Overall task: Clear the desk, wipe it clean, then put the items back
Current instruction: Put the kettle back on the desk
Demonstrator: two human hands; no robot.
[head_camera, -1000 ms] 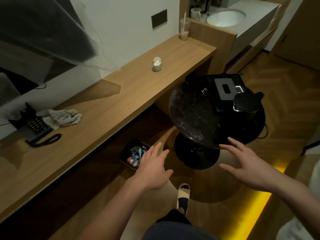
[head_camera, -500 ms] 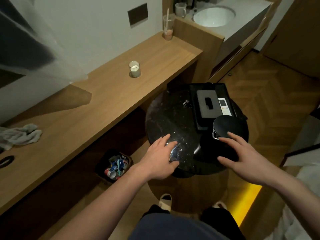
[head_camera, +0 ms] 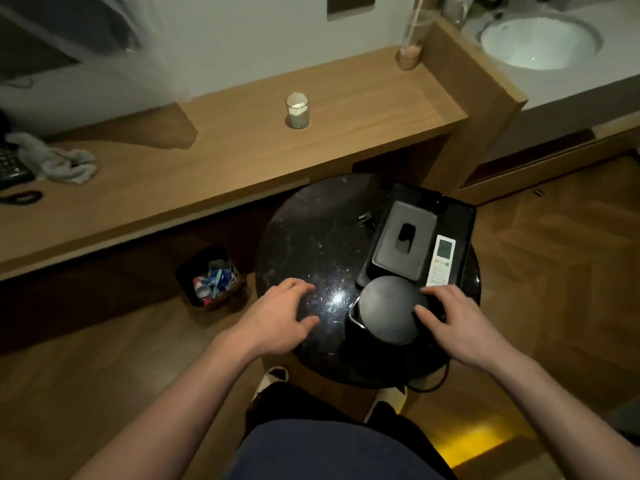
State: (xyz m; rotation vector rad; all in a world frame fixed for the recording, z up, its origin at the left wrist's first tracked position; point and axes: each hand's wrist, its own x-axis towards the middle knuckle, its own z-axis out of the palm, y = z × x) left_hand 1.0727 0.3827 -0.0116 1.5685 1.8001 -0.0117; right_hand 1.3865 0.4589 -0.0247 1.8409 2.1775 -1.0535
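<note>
1. Presently, the person stands at a round black table [head_camera: 311,237] set just beside a long wooden desk [head_camera: 214,168].
2. Left hand [head_camera: 280,320]: fingers spread and relaxed over the bare dark top, holding nothing (whether the palm touches the surface cannot be told).
3. Right hand [head_camera: 453,323]: fingers loosely extended at the right side of a black kettle [head_camera: 388,311], with fingertips at the edge of its domed lid; no closed grip is visible, and the handle is hidden under the hand.
4. The kettle stands at the near right of the round table, touching the near edge of a black tray [head_camera: 460,216].
5. On the tray lie a dark tissue box [head_camera: 405,244] with a slot in its top, and just to its right a white remote control [head_camera: 441,259].
6. A dark cord [head_camera: 433,382] hangs off the table's near edge below the kettle.
7. On the desk: a candle in a glass [head_camera: 298,110] near the middle, a tall glass with a straw [head_camera: 412,39] at the far right corner, a crumpled grey cloth [head_camera: 59,161] at the left, and beside it a black telephone [head_camera: 12,168] (partly cut off by the frame).
8. Under the desk stands a small bin [head_camera: 214,282] holding colourful rubbish.
9. Beyond the desk's end panel, a white washbasin [head_camera: 540,43] sits in a pale counter.
</note>
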